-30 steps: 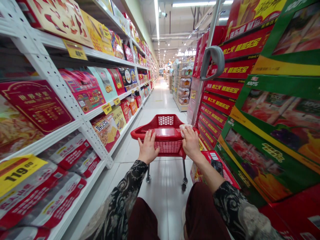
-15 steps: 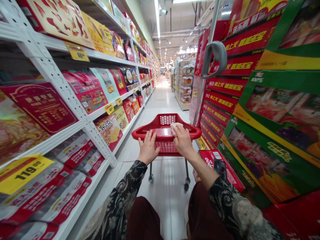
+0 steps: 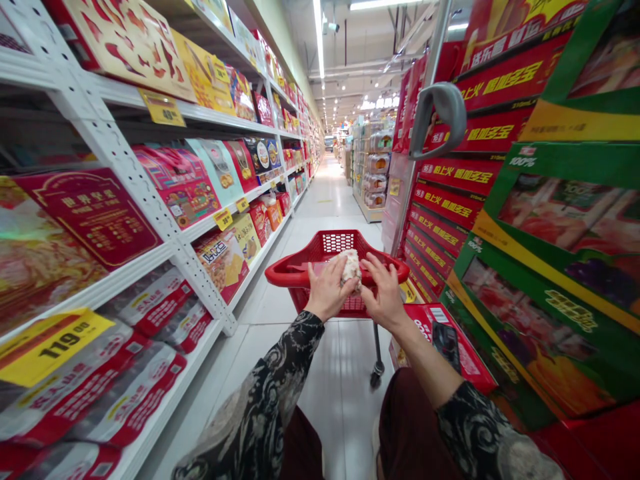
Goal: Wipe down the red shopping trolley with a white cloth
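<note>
My left hand [image 3: 327,290] holds a crumpled white cloth [image 3: 351,267] between its thumb and fingers, over the near rim of a red shopping cart [image 3: 285,275]. Close beside it, my right hand [image 3: 385,293] has its fingers spread and holds nothing that I can see; its fingertips reach over the cart's rim near the cloth's right side. Part of the cloth is covered by the left fingers. The cart's perforated basket stands on legs with casters, one of which shows below my right hand.
White shelves [image 3: 150,193] with boxed and bagged foods line the left side. At right rise stacked red drink cartons [image 3: 450,173] and green boxes [image 3: 560,220]. A grey handle [image 3: 437,120] juts out on a pole. A dark phone-like device [image 3: 446,343] lies on a red box [image 3: 475,360].
The cloth has passed from my right hand to my left. My left hand has moved right along the rim, and my right hand has opened and shifted slightly right.
</note>
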The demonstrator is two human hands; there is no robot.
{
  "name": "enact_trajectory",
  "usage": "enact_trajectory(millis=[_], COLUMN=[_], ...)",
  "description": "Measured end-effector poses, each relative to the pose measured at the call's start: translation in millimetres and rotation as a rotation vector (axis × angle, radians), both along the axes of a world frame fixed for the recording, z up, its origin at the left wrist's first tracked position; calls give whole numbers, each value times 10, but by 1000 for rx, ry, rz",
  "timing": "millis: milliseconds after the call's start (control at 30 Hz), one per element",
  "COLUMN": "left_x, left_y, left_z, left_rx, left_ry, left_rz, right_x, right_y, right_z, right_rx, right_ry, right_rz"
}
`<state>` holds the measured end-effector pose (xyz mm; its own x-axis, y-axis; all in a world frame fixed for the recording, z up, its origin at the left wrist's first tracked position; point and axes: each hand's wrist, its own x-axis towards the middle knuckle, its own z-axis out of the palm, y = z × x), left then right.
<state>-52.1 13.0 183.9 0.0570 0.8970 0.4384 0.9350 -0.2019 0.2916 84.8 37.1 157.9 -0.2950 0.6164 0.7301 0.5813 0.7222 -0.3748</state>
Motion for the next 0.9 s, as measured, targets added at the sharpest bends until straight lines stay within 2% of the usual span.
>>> enact_trajectory(millis=[67,200,333,433,500,567,700,767,833,900], left_x=[97,169,-126,-408,-476,-400,-5,121,98,-70], left_y=[9,10,-74,-154,-175,-161,-67,-32,-29,-56], left_z=[2,-7,-96,-158,-178,-184,-181,-183,-192,-210], left_rx=[70,132,155,178,185,191,200,207,202,188], left_ry=[65,126,144,134,119,116,177,195,195,191], left_rz=[35,30,23,119,172,167,-10,-72,-78,-38], right_x=[60,-53,-70,15,54,62,45,55,77,98], right_y=[15,56,93,107,109,112,135,150,158,160], right_z=[-8,-67,-160,-210,-229,-241,-266,-279,-286,-287], right_rx=[19,3,31,61,77,85,93,101,115,125], right_ry=[35,-42,-94,-75,-45,-22,-5,-4,-5,-3], right_rz=[-72,-140,-174,-176,-165,-148,-119,-108,-98,-99])
